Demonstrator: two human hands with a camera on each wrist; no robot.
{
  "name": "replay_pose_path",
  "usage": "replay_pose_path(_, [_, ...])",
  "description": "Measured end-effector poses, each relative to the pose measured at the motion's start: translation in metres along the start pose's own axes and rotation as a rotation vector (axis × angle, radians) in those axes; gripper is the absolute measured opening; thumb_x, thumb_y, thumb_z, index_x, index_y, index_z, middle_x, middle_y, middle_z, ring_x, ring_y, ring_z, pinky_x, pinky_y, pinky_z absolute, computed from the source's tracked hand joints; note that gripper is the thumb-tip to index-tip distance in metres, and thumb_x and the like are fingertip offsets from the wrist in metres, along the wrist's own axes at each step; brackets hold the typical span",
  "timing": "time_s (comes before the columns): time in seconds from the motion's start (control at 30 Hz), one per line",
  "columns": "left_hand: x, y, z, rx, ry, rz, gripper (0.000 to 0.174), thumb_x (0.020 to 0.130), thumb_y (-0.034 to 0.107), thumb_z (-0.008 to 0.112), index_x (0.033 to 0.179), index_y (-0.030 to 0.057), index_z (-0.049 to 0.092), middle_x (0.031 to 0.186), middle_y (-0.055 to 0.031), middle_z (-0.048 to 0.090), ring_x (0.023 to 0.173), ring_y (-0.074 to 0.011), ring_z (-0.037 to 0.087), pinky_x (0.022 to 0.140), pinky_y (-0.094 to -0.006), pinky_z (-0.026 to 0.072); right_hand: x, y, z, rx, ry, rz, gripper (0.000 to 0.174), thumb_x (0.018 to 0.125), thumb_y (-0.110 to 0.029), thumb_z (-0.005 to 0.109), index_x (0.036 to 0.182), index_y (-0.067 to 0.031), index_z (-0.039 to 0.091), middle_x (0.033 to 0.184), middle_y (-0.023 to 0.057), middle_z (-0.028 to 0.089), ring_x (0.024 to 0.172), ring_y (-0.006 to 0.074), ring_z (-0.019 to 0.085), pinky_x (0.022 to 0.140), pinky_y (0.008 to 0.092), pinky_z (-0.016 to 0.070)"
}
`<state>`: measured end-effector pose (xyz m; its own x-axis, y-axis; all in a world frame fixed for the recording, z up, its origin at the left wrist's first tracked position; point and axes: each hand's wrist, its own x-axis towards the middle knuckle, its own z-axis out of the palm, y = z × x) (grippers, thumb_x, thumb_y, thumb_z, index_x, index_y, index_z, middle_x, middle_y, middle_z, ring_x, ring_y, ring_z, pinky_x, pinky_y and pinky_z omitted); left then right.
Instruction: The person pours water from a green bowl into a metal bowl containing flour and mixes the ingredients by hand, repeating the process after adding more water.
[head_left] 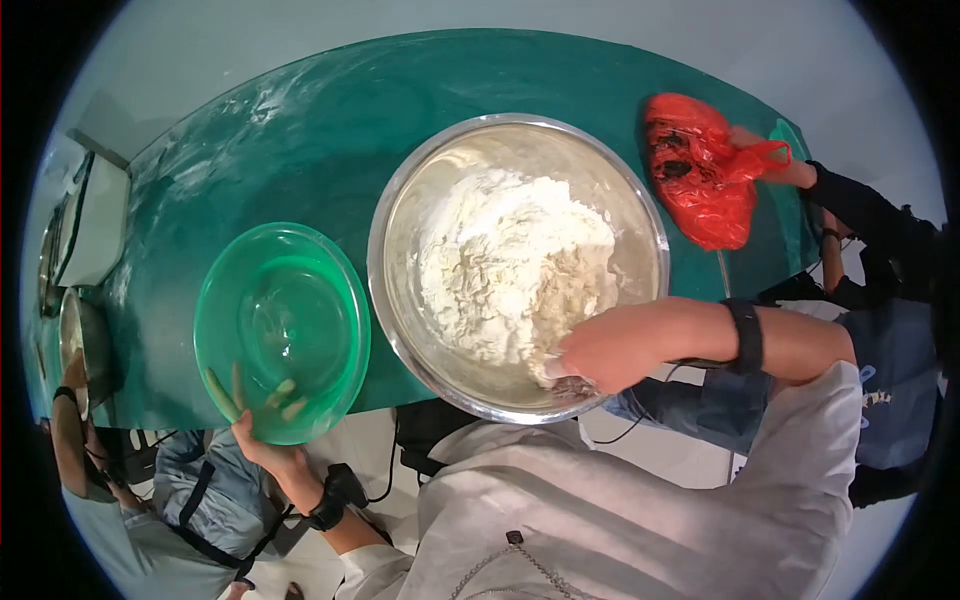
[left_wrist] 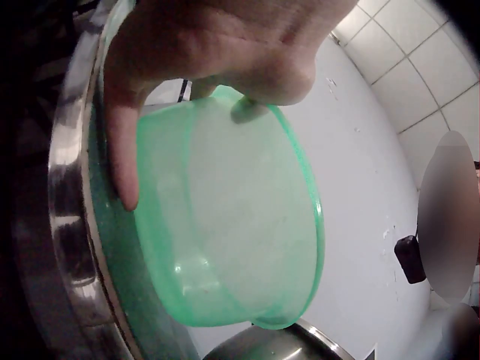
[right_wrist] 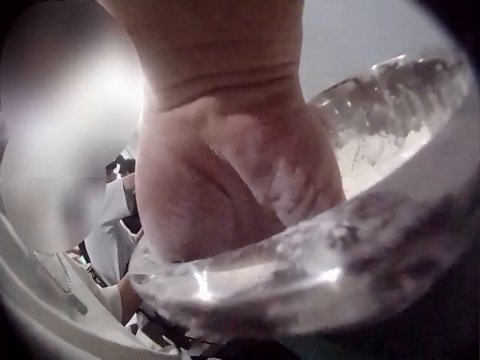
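Observation:
My left hand (head_left: 268, 452) grips a translucent green plastic basin (head_left: 232, 275) by its near edge. Its fingers show through the plastic, spread along the outside wall. In the left wrist view one finger (left_wrist: 126, 169) runs straight down the basin's side. Beside the basin stands a wide metal bowl (head_left: 392, 310) holding a heap of white flour (head_left: 500, 230), with a damper, clumpy patch at its near right. My right hand (head_left: 610, 350) reaches over the near right rim into this bowl, flour on its fingers. The metal rim hides those fingers in the right wrist view.
A red plastic bag (head_left: 700, 190) lies at the right of the green table (head_left: 330, 110), another person's hand (head_left: 790, 172) at it. On the left are a white box (head_left: 95, 222) and a smaller metal bowl (head_left: 90, 345) with another person's hand. Flour dusts the table's far left.

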<state>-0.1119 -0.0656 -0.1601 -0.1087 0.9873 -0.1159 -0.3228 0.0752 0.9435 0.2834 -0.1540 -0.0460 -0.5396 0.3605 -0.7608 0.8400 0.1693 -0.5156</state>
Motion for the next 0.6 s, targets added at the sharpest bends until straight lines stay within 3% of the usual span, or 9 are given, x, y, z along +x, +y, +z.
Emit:
replay_pose_path(0.13, [0.006,-0.009,-0.011,-0.068,0.038,-0.06,0.069,0.085,0.027,0.045,0.143,-0.0038,0.025,0.134,-0.0186,0.046,0.086,-0.0373,0.065,0.068,-0.0435,0.0559,0.044,0.021,-0.012,0.074,-0.038,-0.001,0.045,0.073,0.0,0.051,0.117,0.0061,0.048,0.091,0.0284,0.059,0.085,0.0435,0.059,0.073,0.0473,0.046])
replay_pose_path(0.27, [0.005,-0.009,-0.015,-0.053,0.08,-0.075,0.067,0.084,0.027,0.047,0.14,-0.0068,0.029,0.12,-0.0223,0.053,0.084,-0.0357,0.065,0.067,-0.0417,0.055,0.034,0.015,-0.059,0.089,0.05,0.065,0.058,0.073,0.002,0.049,0.13,0.0082,0.041,0.097,0.0313,0.058,0.091,0.0428,0.059,0.077,0.0452,0.0468])
replay_pose_path(0.33, [0.007,-0.011,-0.02,-0.076,0.07,-0.105,0.067,0.084,0.027,0.047,0.138,-0.0079,0.031,0.115,-0.0231,0.054,0.083,-0.0352,0.064,0.067,-0.0411,0.0547,0.033,0.03,-0.073,0.071,0.187,0.108,0.062,0.076,0.0,0.049,0.136,0.0057,0.036,0.113,0.032,0.055,0.105,0.0395,0.057,0.089,0.0416,0.0457])
replay_pose_path(0.37, [0.011,-0.016,-0.029,-0.047,0.089,-0.087,0.066,0.084,0.027,0.047,0.137,-0.0097,0.032,0.113,-0.0232,0.055,0.084,-0.0353,0.064,0.067,-0.0408,0.0545,0.03,0.037,-0.081,0.07,0.187,0.107,0.062,0.076,0.0,0.049,0.136,0.0057,0.036,0.113,0.032,0.055,0.105,0.0395,0.057,0.089,0.0416,0.0457])
replay_pose_path(0.43, [0.016,-0.022,-0.039,-0.02,0.111,-0.068,0.066,0.084,0.026,0.047,0.136,-0.0114,0.033,0.11,-0.0234,0.056,0.084,-0.0354,0.064,0.067,-0.0404,0.0544,0.02,0.048,-0.097,0.096,0.324,0.132,0.061,0.081,-0.005,0.049,0.139,0.004,0.033,0.129,0.0301,0.048,0.12,0.037,0.049,0.102,0.0378,0.0391])
replay_pose_path(0.5, [0.016,-0.024,-0.044,-0.083,0.237,-0.127,0.067,0.084,0.026,0.045,0.142,-0.0037,0.028,0.124,-0.0244,0.05,0.086,-0.0378,0.065,0.067,-0.0425,0.0553,0.005,0.053,-0.114,0.07,0.388,0.209,0.061,0.083,-0.009,0.05,0.14,0.0037,0.033,0.133,0.0284,0.045,0.124,0.0361,0.046,0.104,0.0373,0.0361])
replay_pose_path(0.53, [0.012,-0.018,-0.033,-0.082,0.242,-0.125,0.067,0.084,0.026,0.045,0.142,-0.0037,0.028,0.124,-0.0244,0.05,0.086,-0.0378,0.065,0.067,-0.0425,0.0553,0.001,0.057,-0.12,0.047,0.454,0.286,0.06,0.085,-0.012,0.051,0.14,0.0035,0.033,0.138,0.0268,0.042,0.128,0.0353,0.043,0.107,0.0368,0.0331])
replay_pose_path(0.6, [0.001,0.001,0.002,-0.113,0.036,-0.12,0.073,0.082,0.024,0.043,0.149,0.0089,0.017,0.144,-0.0167,0.036,0.086,-0.0375,0.065,0.063,-0.044,0.0568,0.015,0.09,-0.115,0.009,0.488,0.286,0.062,0.084,-0.016,0.054,0.14,0.0027,0.034,0.137,0.0275,0.043,0.128,0.0349,0.043,0.107,0.0368,0.0335])
